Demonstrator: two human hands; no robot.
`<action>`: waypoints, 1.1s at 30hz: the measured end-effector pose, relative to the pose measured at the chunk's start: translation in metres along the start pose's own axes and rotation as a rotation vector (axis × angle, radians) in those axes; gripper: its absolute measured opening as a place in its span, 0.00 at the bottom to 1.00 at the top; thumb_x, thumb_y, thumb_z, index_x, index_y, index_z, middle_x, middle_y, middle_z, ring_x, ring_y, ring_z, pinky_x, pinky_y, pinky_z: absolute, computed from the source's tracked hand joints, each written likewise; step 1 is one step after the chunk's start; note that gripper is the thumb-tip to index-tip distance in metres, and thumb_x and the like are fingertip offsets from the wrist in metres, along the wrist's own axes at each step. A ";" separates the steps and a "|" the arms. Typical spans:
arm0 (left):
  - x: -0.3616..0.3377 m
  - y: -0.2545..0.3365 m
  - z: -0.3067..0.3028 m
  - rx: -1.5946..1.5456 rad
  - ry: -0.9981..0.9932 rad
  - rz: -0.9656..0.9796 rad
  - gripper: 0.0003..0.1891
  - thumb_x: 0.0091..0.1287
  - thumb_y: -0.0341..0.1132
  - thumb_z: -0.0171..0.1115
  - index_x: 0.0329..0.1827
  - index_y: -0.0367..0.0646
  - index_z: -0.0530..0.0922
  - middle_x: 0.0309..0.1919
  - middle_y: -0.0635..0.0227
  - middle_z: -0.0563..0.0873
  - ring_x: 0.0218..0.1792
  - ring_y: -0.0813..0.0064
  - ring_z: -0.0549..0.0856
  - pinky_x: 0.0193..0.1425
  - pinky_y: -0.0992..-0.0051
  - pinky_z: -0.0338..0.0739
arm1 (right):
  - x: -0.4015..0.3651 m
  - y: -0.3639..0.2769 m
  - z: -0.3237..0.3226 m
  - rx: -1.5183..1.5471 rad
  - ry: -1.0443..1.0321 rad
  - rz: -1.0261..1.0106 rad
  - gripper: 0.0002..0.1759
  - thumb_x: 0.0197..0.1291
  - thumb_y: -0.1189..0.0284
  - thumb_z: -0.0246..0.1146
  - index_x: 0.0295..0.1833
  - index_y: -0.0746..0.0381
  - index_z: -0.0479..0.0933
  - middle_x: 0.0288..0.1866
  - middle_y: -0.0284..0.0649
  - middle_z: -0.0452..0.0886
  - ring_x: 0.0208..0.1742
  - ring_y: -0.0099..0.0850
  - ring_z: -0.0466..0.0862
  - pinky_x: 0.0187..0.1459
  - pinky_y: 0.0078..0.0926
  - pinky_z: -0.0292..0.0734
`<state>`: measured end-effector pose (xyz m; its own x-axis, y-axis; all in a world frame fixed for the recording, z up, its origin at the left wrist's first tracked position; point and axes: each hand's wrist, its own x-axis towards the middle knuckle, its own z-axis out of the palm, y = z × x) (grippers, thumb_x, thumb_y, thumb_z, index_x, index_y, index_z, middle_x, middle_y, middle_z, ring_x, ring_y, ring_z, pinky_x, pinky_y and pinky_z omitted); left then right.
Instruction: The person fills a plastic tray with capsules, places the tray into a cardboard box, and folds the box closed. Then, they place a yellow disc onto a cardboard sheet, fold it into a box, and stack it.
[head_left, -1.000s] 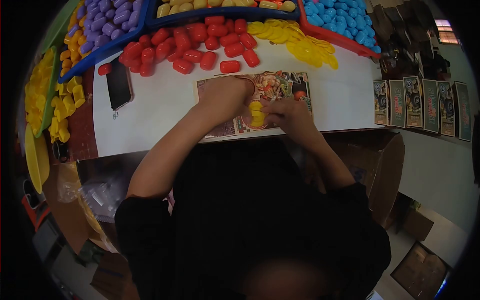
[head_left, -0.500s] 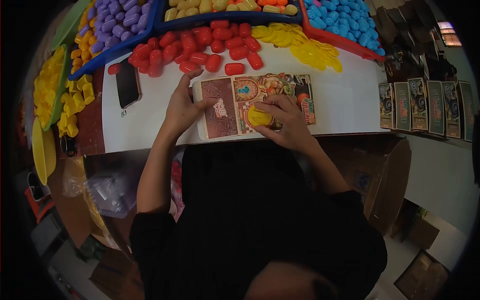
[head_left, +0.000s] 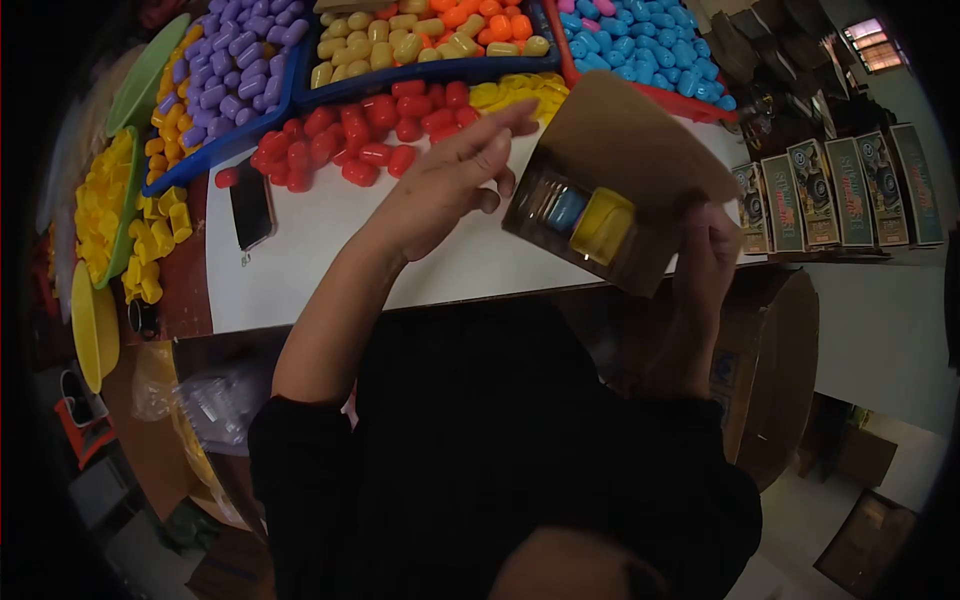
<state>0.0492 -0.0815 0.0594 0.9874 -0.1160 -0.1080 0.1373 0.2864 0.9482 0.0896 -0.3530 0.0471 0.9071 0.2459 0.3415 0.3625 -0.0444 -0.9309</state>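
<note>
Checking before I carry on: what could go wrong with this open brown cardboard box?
The open brown cardboard box is tilted in the right hand, so the shiny yellow piece inside might slide out. The left hand looks close to the loose, rounded red plastic capsules and could knock some.

2 bare forearms [head_left: 342, 312] forward: left hand [head_left: 448, 192], fingers loosely extended; right hand [head_left: 708, 248] curled in a grip.

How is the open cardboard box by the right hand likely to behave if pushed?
The cardboard box would probably be light, as its walls look thin. Its open panel may flex, being broad and flat. The yellow piece inside might shift, since the box is held tilted.
</note>
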 end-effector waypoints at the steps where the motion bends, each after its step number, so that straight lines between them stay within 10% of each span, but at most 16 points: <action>1: 0.006 -0.008 -0.001 0.003 -0.008 0.021 0.29 0.70 0.50 0.50 0.70 0.47 0.62 0.43 0.76 0.81 0.35 0.87 0.73 0.38 0.84 0.67 | 0.009 0.009 -0.010 0.286 -0.184 0.112 0.11 0.59 0.78 0.57 0.48 0.69 0.75 0.40 0.32 0.74 0.37 0.19 0.71 0.36 0.19 0.71; 8: 0.027 -0.016 0.018 0.452 0.163 0.135 0.22 0.54 0.28 0.68 0.52 0.41 0.75 0.47 0.70 0.79 0.39 0.77 0.75 0.43 0.77 0.71 | 0.012 0.017 0.023 0.045 0.042 0.288 0.30 0.48 0.84 0.66 0.60 0.62 0.70 0.55 0.39 0.70 0.50 0.26 0.74 0.51 0.22 0.71; 10: 0.031 -0.003 0.004 1.129 0.026 0.824 0.22 0.53 0.27 0.70 0.53 0.39 0.76 0.52 0.64 0.78 0.49 0.69 0.75 0.53 0.71 0.71 | 0.026 0.012 0.006 -0.265 -0.072 0.010 0.35 0.41 0.83 0.71 0.60 0.58 0.72 0.61 0.44 0.70 0.57 0.35 0.73 0.56 0.29 0.71; 13: 0.025 0.014 -0.005 1.227 -0.266 0.751 0.25 0.51 0.37 0.71 0.53 0.42 0.77 0.60 0.57 0.72 0.61 0.56 0.68 0.63 0.62 0.67 | 0.043 -0.026 -0.010 -0.785 -0.656 -0.248 0.36 0.35 0.71 0.76 0.56 0.59 0.73 0.70 0.46 0.64 0.70 0.48 0.60 0.63 0.42 0.65; 29: 0.023 0.006 0.023 1.648 -0.228 0.596 0.43 0.57 0.62 0.58 0.70 0.47 0.57 0.68 0.55 0.60 0.68 0.49 0.58 0.67 0.47 0.53 | 0.029 -0.007 0.017 -1.096 -0.623 -0.271 0.56 0.40 0.58 0.76 0.72 0.58 0.52 0.73 0.51 0.50 0.71 0.55 0.53 0.67 0.47 0.55; 33: -0.006 0.009 -0.019 1.062 0.150 0.845 0.44 0.60 0.62 0.56 0.72 0.44 0.52 0.70 0.51 0.57 0.70 0.52 0.58 0.71 0.54 0.52 | 0.029 0.048 -0.002 -0.425 -0.464 -0.031 0.69 0.33 0.64 0.79 0.74 0.61 0.36 0.75 0.52 0.47 0.74 0.46 0.52 0.70 0.39 0.54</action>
<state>0.0460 -0.0598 0.0628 0.7475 -0.1487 0.6474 -0.5663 -0.6522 0.5040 0.1339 -0.3498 0.0121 0.7421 0.6438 0.1865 0.5268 -0.3881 -0.7562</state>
